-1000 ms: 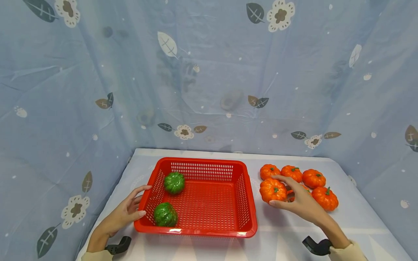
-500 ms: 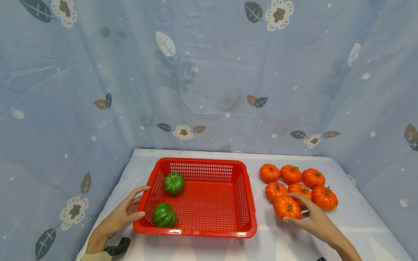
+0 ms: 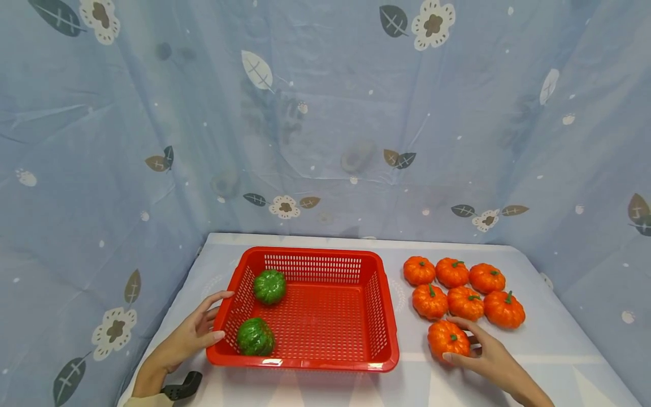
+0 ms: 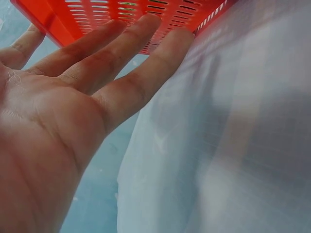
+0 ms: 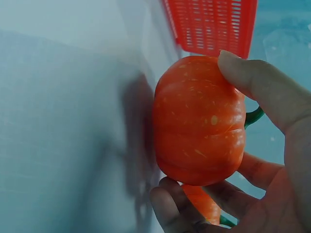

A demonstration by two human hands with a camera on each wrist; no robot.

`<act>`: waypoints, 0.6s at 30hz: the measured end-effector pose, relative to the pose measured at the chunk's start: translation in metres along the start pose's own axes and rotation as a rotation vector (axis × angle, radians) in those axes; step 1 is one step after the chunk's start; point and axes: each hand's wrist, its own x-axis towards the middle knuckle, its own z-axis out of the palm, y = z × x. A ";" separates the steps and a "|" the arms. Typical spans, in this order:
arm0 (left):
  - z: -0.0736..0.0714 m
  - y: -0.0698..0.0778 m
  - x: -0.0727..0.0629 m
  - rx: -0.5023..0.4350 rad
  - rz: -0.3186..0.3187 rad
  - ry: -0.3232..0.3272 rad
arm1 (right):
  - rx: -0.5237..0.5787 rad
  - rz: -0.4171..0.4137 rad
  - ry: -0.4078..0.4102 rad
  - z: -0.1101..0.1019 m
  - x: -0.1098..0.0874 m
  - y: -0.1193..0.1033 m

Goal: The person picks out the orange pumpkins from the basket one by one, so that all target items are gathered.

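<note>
An orange pumpkin (image 3: 448,340) with a short green stem is held between the thumb and fingers of my right hand (image 3: 485,357), low over the table in front of the other pumpkins. In the right wrist view, the thumb lies on one side of this pumpkin (image 5: 199,121) and the fingers on the other. My left hand (image 3: 185,342) touches the left side of a red plastic basket (image 3: 381,311). Its fingers (image 4: 141,85) lie nearly straight against the slotted wall in the left wrist view. Two green pumpkins, one at the back (image 3: 270,286) and one at the front (image 3: 256,337), sit in the basket's left part.
Several orange pumpkins stand in two rows behind my right hand, among them a back-left one (image 3: 419,270) and a right-hand one (image 3: 504,310). The white table (image 3: 325,390) backs onto a blue patterned curtain (image 3: 325,113) that also hangs along both sides.
My right hand has brought the orange pumpkin towards the table's front and lowered it, uncovering the pumpkins behind. The left hand and basket stay in place.
</note>
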 end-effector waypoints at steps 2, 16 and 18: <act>0.000 0.000 0.001 0.010 0.005 -0.003 | -0.001 0.026 -0.007 0.001 0.001 0.002; -0.006 0.037 0.001 0.311 0.046 0.091 | 0.009 -0.043 0.037 -0.013 -0.003 0.004; -0.006 0.049 0.003 0.445 0.116 0.168 | 0.003 -0.077 0.083 -0.023 -0.005 0.000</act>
